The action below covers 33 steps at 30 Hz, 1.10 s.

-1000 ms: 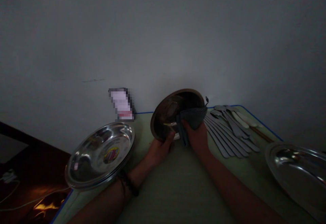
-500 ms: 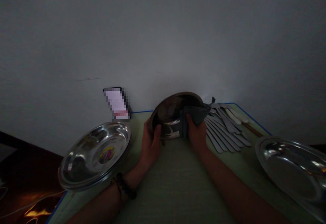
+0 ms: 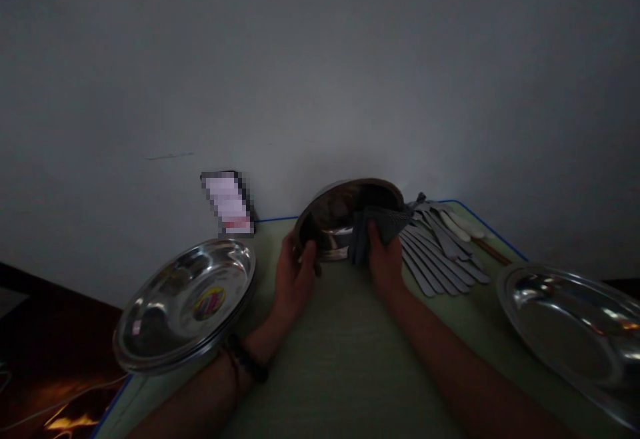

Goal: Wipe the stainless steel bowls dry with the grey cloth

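A shiny metal basin [image 3: 340, 216] is tilted up near the back of the table, its hollow side facing me. My left hand [image 3: 296, 272] grips its left rim, thumb over the edge and the fingers mostly hidden behind. In my right hand [image 3: 385, 259] is a dark grey cloth [image 3: 383, 222], bunched against the lower right part of the basin's rim. The thumb presses on the cloth; the other fingers are covered. Just right of that hand lie several metal table knives [image 3: 435, 262], fanned out.
Stacked metal basins [image 3: 150, 319], the top one with a yellow and red sticker, stand on the left. Another metal basin [image 3: 565, 339] is at the right. A phone [image 3: 227, 202] leans on the wall [image 3: 320, 59]. Wooden chopsticks [image 3: 493, 250] lie beside white-handled utensils [image 3: 455, 226] on the green table [image 3: 345, 359].
The basin in my hands has tipped slightly and shifted up a little. The cloth and my right hand have moved slightly along its rim. Both hands keep hold.
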{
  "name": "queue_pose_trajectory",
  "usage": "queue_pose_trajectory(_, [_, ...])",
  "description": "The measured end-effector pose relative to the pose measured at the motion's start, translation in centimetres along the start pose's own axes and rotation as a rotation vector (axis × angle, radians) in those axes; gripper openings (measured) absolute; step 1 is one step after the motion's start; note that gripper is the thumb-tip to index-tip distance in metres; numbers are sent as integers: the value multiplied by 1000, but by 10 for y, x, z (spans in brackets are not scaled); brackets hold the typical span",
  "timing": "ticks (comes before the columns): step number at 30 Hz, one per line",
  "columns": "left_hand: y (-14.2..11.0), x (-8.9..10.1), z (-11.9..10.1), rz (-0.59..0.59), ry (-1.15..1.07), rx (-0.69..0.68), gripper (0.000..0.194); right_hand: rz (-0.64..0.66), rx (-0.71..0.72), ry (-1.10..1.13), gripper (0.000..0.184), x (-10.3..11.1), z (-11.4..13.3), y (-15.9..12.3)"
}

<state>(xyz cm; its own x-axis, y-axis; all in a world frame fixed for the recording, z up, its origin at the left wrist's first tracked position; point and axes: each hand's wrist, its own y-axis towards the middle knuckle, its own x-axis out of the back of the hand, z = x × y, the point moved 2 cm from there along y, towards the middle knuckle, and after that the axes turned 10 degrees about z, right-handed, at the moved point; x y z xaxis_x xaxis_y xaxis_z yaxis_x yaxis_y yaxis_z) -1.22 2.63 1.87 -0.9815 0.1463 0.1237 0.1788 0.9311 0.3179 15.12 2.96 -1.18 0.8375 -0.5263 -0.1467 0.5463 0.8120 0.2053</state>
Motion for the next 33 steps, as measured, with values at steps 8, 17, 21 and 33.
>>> queue_pose_trajectory(8, [5,4,12,132,9,-16,17,-84,-10,50,55,0,-3,4])
queue_pose_trajectory(17, [7,-1,13,214,120,148,23,-19,18,-83,45,-3,3,-1])
queue_pose_trajectory(21, [6,3,5,46,134,24,18,-62,-3,-45,44,0,-1,3])
queue_pose_trajectory(33, [6,-2,12,264,384,129,24,-36,28,-127,44,-3,2,-1])
